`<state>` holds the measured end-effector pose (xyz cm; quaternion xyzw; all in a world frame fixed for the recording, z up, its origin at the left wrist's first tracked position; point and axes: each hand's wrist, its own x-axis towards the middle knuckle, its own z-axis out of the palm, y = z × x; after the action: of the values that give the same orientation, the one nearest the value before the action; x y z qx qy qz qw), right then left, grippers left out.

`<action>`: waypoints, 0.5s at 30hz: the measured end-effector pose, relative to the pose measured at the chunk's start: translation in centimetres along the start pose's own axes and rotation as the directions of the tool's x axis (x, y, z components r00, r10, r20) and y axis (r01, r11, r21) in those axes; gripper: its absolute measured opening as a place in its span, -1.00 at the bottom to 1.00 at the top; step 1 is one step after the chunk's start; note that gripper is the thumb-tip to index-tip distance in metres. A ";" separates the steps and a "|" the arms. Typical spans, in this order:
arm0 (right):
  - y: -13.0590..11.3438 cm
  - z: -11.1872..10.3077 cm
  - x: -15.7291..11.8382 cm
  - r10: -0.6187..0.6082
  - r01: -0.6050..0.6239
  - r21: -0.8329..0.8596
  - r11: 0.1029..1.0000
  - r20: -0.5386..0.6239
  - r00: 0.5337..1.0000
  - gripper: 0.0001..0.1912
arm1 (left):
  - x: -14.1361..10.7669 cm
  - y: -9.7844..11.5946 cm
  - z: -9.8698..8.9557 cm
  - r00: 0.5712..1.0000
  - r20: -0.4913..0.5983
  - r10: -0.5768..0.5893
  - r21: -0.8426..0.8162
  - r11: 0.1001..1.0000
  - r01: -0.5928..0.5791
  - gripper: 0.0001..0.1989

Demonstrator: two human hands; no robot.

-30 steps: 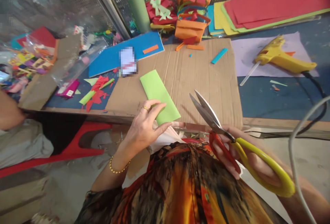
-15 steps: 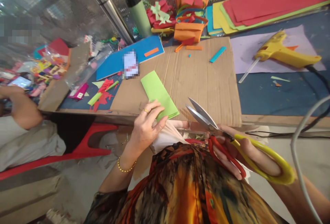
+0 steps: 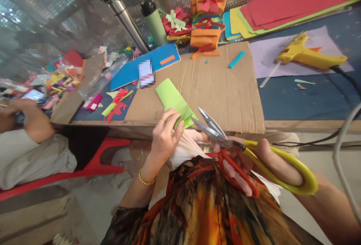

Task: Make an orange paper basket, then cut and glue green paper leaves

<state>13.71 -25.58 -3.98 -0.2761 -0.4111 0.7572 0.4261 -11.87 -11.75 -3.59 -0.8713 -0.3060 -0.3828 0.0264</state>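
Note:
A folded sheet of light green paper (image 3: 176,96) lies on the cardboard near the table's front edge. My left hand (image 3: 165,134) pinches its near edge, thumb below and fingers on top. My right hand (image 3: 278,166) grips scissors (image 3: 225,140) with one red and one yellow handle loop, the thumb through the yellow one. The blades stand apart and point toward the paper. The lower blade's tip is at the paper's near right corner; whether it touches cannot be made out.
Under the paper is a cardboard sheet (image 3: 220,87). A yellow glue gun (image 3: 307,55) rests at right on lilac paper, its cord trailing. Coloured sheets (image 3: 276,12), orange paper bags (image 3: 207,36) and a green bottle (image 3: 155,23) stand behind. Another person's arm (image 3: 36,121) is at left.
The scissors in my right hand have moved left, bringing the lower blade's tip to the green paper's corner. My left hand keeps its pinch. The view has shifted slightly.

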 end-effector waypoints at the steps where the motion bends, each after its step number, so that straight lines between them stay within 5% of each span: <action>1: 0.1 0.1 0.1 0.010 -0.011 0.003 1.000 0.027 1.000 -0.09 | 0.0 0.0 0.1 1.000 0.000 0.002 0.005 1.000 -0.002 -0.78; 9: 0.2 0.5 0.7 0.084 -0.083 0.104 0.991 -0.004 0.996 -0.18 | -0.5 -0.2 0.6 1.000 -0.018 0.024 0.025 0.999 -0.023 -0.77; 15: 0.6 1.9 2.2 0.153 -0.132 0.223 0.966 -0.082 0.985 -0.11 | -1.0 -0.9 0.5 0.995 0.072 0.066 -0.008 0.998 -0.065 -0.50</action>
<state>10.95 -24.54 -3.67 -0.2937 -0.2837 0.8116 0.4178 -12.54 -11.35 -4.78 -0.8942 -0.2769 -0.3509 0.0256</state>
